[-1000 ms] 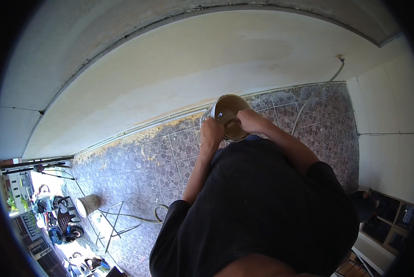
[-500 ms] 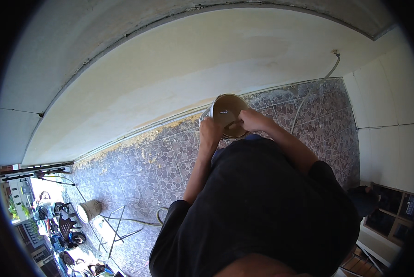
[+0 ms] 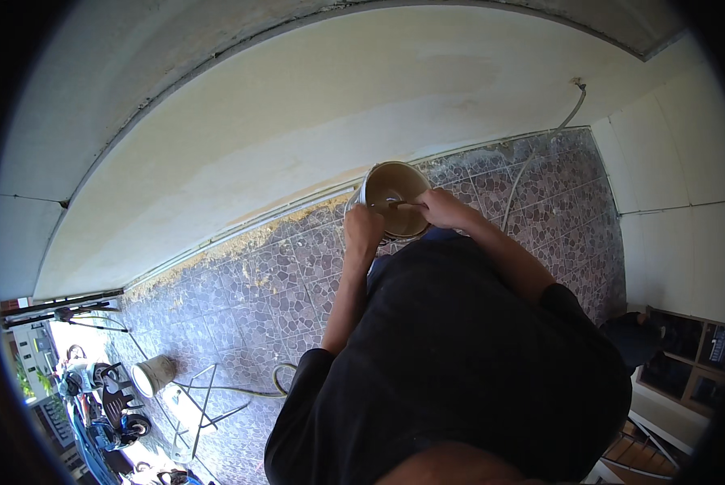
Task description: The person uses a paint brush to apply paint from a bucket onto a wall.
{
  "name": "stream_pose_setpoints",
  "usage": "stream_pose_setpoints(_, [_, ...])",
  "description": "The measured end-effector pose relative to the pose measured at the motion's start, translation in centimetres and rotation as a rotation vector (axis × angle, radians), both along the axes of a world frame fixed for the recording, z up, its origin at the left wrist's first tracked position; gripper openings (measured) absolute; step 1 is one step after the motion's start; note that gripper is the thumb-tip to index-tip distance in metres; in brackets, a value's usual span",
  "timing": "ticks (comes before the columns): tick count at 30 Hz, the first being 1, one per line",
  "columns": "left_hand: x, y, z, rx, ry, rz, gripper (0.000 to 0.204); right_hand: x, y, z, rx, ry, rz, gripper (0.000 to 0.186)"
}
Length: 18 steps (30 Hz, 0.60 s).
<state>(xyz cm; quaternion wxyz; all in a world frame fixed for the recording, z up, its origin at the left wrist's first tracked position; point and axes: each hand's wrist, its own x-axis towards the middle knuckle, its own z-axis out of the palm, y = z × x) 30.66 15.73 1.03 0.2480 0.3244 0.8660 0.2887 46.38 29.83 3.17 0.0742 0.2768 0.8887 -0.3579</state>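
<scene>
Working over a pale bucket, the person's two hands meet at its mouth. The bucket appears near the far edge of the tiled floor, in front of the wall; its base is hidden, so whether it stands on the tiles or is held above them cannot be told. The left hand has its fingers curled tightly over the left part of the rim. The right hand reaches over the right part, its fingers bent inward beside a slim dark object; how closely they wrap it cannot be told.

Principal hazards, as judged: a glint inside suggests liquid, so a hard sideways push by the right hand could slop it over the rim. Wet fingers could let the slim object slip into the bucket. A leftward pull at the rim, unmatched from the right, could tip the bucket and wet the tiles. The hose, running from the floor's far edge, could snag a foot stepping rightward.
</scene>
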Motion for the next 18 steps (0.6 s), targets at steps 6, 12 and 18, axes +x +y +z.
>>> stream_pose_setpoints(6, [0.4,-0.2,0.3,0.023,0.025,-0.05,0.026,0.3,-0.2,1.2,-0.021,0.016,0.025,0.024])
stream_pose_setpoints(12, [0.9,1.4,-0.1,-0.041,0.072,0.001,0.025,1.3,1.7,-0.2,-0.024,0.331,-0.037,0.027])
stream_pose_setpoints(18, [2.5,4.7,-0.3,-0.091,0.066,0.066,0.026,3.6,6.1,-0.7,-0.01,0.115,0.093,0.024])
